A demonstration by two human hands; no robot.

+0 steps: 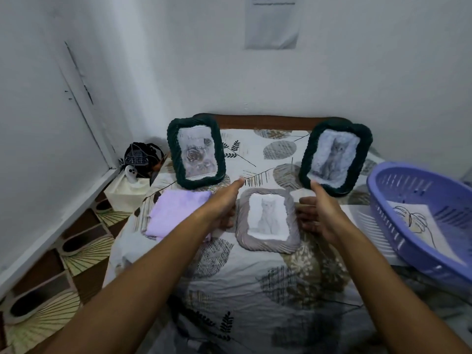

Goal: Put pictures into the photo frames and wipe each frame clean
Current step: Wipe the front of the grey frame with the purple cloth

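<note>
A grey frame (268, 245) with a cat picture lies flat on the bed between my hands. My left hand (226, 203) is at its left edge, thumb up, fingers bent near the frame's side. My right hand (318, 213) is at its right edge, thumb raised, fingers spread toward the frame. Whether either hand touches the frame is unclear. Two dark green frames stand upright behind: one (169, 139) at the left holds a rose picture, one (310, 154) at the right holds a cat picture. A folded lilac cloth (173, 213) lies left of the grey frame.
A purple plastic basket (398, 200) with a leaf-drawing sheet (419, 221) inside sits at the bed's right. A leaf-patterned sheet (255, 290) covers the bed. A cream box (125, 194) and dark bag (141, 155) stand by the left wall.
</note>
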